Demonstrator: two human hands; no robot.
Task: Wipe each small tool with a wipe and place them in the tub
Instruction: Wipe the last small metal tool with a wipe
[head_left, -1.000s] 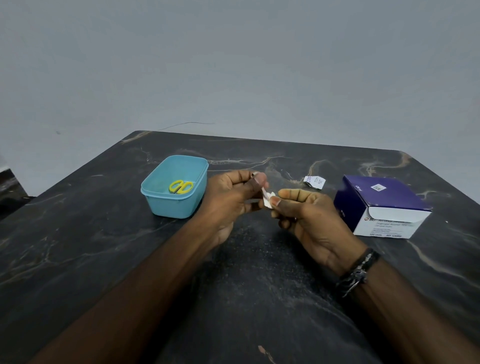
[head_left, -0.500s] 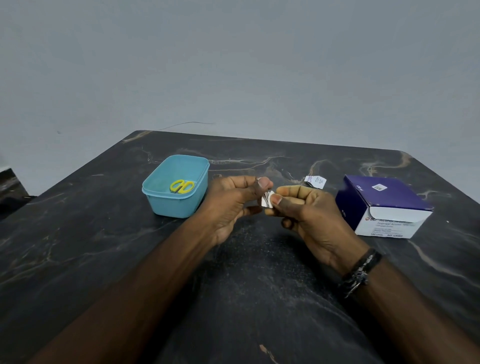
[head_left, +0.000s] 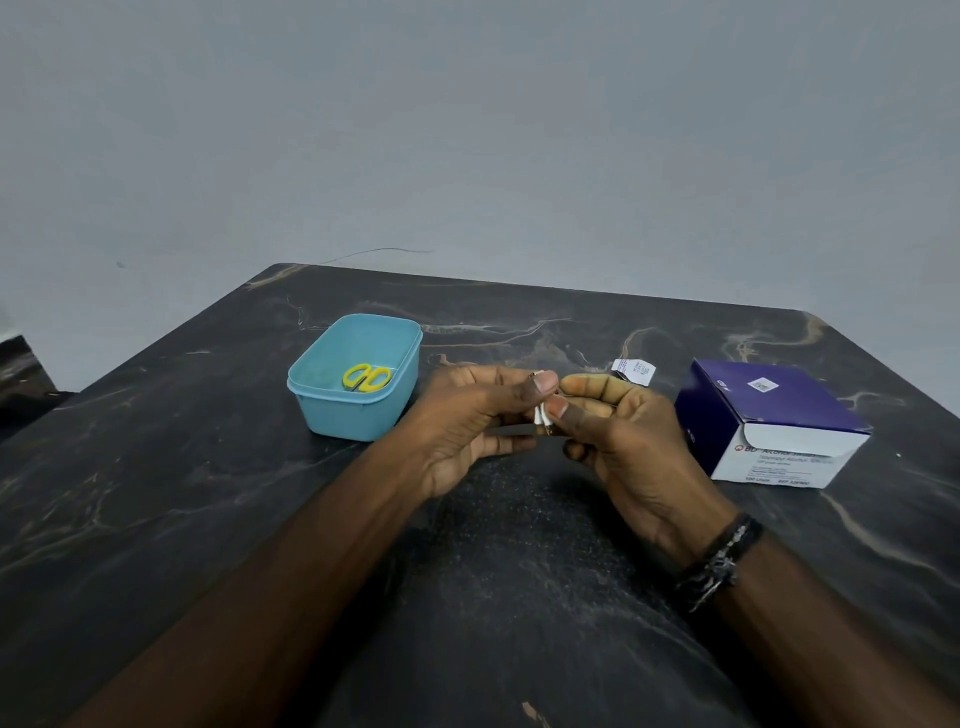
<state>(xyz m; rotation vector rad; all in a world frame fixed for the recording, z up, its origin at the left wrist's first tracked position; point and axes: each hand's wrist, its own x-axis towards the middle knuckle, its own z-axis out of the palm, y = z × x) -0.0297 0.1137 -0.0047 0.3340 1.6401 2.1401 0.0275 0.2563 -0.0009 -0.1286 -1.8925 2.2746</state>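
Since half a second ago, your hands barely shifted: left hand (head_left: 467, 415) pinches the small tool (head_left: 535, 375), right hand (head_left: 618, 431) pinches the wipe (head_left: 541, 415) against it, above the bench (head_left: 156, 493). Loose pinch risks dropping it short of the tub (head_left: 358, 410).

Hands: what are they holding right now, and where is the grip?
Both hands pinch a folded white wipe between them: left hand at its top, right hand lower. A small tool inside is mostly hidden.

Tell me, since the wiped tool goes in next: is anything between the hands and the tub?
Nothing visible: bare table lies between the left hand and the open tub, which holds only yellow-handled scissors.
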